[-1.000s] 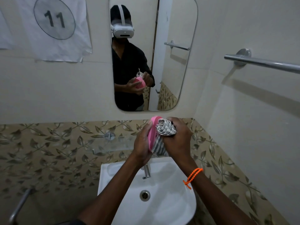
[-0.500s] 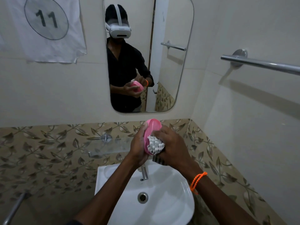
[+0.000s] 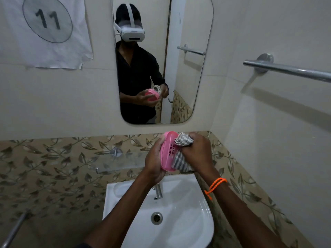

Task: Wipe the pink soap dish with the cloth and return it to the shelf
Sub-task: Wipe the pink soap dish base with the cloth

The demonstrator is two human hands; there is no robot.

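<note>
My left hand (image 3: 154, 159) grips the pink soap dish (image 3: 168, 151) on edge, its slotted inside facing right, above the white basin. My right hand (image 3: 197, 151) holds a bunched grey-and-white checked cloth (image 3: 183, 141) pressed against the upper inside of the dish, and the cloth's tail hangs below my fingers. The glass shelf (image 3: 118, 161) juts from the leaf-patterned tiles just left of my left hand, with nothing seen on it.
A white basin (image 3: 188, 221) with a chrome tap (image 3: 158, 192) lies under my hands. The mirror (image 3: 188, 59) above reflects a person with the dish. A chrome towel rail (image 3: 286, 70) crosses the right wall, another rail (image 3: 14, 231) sits low left.
The cloth has slid from the dish's middle up to its upper inside, uncovering the slotted bottom. Both hands stayed above the basin.
</note>
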